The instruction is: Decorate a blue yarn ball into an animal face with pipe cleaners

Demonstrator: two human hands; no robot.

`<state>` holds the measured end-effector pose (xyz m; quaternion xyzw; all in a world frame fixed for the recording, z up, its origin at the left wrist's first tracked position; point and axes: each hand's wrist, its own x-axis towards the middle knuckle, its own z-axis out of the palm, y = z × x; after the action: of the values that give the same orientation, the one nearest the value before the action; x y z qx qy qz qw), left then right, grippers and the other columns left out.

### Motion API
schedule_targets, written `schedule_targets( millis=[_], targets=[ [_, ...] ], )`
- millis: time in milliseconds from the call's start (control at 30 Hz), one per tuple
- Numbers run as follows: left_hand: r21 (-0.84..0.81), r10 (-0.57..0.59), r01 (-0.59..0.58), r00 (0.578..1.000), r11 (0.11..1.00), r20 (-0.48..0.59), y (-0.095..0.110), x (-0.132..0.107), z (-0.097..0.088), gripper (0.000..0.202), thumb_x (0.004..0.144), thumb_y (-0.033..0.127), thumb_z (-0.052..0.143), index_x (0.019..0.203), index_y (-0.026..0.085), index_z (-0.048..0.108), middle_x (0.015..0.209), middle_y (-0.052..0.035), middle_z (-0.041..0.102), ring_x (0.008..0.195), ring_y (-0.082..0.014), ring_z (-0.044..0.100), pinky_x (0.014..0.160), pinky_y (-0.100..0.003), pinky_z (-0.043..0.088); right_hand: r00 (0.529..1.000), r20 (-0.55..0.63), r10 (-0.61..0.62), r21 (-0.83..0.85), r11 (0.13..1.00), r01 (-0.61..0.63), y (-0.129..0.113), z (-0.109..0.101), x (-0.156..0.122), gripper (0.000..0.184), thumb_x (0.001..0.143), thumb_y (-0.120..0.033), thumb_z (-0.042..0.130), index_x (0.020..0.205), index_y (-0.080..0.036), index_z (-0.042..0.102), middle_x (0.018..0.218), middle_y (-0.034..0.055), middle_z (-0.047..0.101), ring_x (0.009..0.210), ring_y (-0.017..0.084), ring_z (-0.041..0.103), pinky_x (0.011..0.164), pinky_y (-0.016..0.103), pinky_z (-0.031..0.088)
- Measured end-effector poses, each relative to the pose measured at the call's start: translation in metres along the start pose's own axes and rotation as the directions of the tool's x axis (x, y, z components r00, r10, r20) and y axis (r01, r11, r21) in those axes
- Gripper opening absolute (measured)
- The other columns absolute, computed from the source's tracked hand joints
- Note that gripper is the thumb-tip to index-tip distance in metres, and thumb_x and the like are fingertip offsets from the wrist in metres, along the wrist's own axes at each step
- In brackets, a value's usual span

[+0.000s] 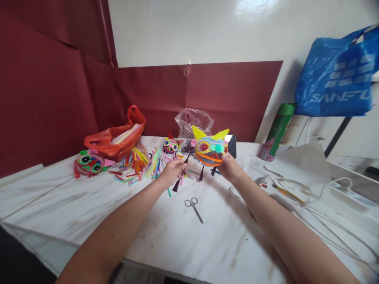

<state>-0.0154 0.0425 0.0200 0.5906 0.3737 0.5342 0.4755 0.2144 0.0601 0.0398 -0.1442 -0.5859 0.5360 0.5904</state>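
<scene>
- A white table with grey marbling (166, 236) fills the lower frame in front of me.
- Dark red sheets, creased like paper (237, 94), cover the wall from the upper left to the centre.
- A blue plastic bag lettered in white (331, 75) hangs at the upper right.
- A thin red plastic carrier bag (108, 138) sits left of centre, pale fuzzy sticks poking out.
- Loose, many-coloured fuzzy strips (152, 163) spill across the table to its right.
- A green and pink spray can (278, 132) stands tilted in my view, right of centre.
- A many-coloured fuzzy animal face with yellow pointed ears (213, 141) is held up just right of the middle.
- A red, green and black-eyed fuzzy face (89, 163) lies at the left.
- The right hand (231, 167) grips the yellow-eared face by its right edge.
- The left hand (174, 171) is closed in a pinch on a dark purple thread tassel (177, 185), just left of that face.
- Small metal scissors (194, 209) lie below centre, between the forearms.
</scene>
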Motion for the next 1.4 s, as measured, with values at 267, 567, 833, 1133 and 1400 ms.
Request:
schedule_targets(
  millis=[267,567,833,1133,1400],
  targets=[
    [0.172,-0.025,0.047,0.992,0.984,-0.124,-0.036,0.01,-0.011,0.026,0.075,0.039,0.061,0.063,0.016,0.052,0.049,0.0057,0.046,0.036,-0.0041,0.03,0.039,-0.019,0.02,0.993,-0.089,-0.072,-0.13,0.99,0.06,-0.012,-0.004,0.002,0.075,0.056,-0.06,0.08,0.119,-0.027,0.058,0.122,0.0082,0.067,0.12,0.032,0.056,0.101,0.048,0.043],
    [0.465,0.05,-0.034,0.999,0.884,-0.022,-0.064,0.007,0.005,0.02,0.073,0.032,0.058,0.063,0.016,0.063,0.053,0.0037,0.054,0.053,-0.0104,0.046,0.051,-0.022,0.034,0.985,-0.131,-0.112,-0.228,0.97,0.08,-0.015,-0.002,0.02,0.076,0.054,-0.067,0.076,0.116,-0.027,0.059,0.129,0.0092,0.062,0.121,0.034,0.055,0.096,0.048,0.046],
    [0.603,0.064,-0.155,0.983,0.782,0.17,-0.067,0.004,0.003,0.018,0.076,0.026,0.056,0.08,0.017,0.071,0.078,-0.0027,0.071,0.074,-0.0169,0.062,0.068,-0.026,0.045,0.972,-0.204,0.114,-0.13,0.981,-0.143,0.083,-0.029,0.061,0.059,0.054,-0.048,0.083,0.101,-0.022,0.06,0.101,0.0055,0.073,0.102,0.026,0.066,0.096,0.044,0.048],
    [0.667,0.051,-0.213,0.966,0.714,0.254,-0.066,0.008,0.0,0.021,0.08,0.027,0.053,0.086,0.019,0.072,0.092,-0.0057,0.074,0.084,-0.019,0.066,0.076,-0.028,0.047,0.959,-0.233,0.163,-0.16,0.966,-0.203,0.12,-0.064,0.098,0.053,0.054,-0.037,0.086,0.095,-0.022,0.058,0.086,0.0007,0.073,0.086,0.021,0.069,0.086,0.04,0.054],
    [0.654,0.043,-0.2,0.968,0.73,0.247,-0.068,0.011,0.0,0.021,0.08,0.027,0.054,0.089,0.018,0.072,0.093,-0.0065,0.075,0.085,-0.019,0.067,0.076,-0.028,0.049,0.937,-0.321,0.138,-0.21,0.954,-0.213,0.129,-0.076,0.096,0.048,0.057,-0.044,0.08,0.094,-0.024,0.057,0.085,0.0017,0.072,0.084,0.021,0.068,0.074,0.037,0.055]
  ],
)
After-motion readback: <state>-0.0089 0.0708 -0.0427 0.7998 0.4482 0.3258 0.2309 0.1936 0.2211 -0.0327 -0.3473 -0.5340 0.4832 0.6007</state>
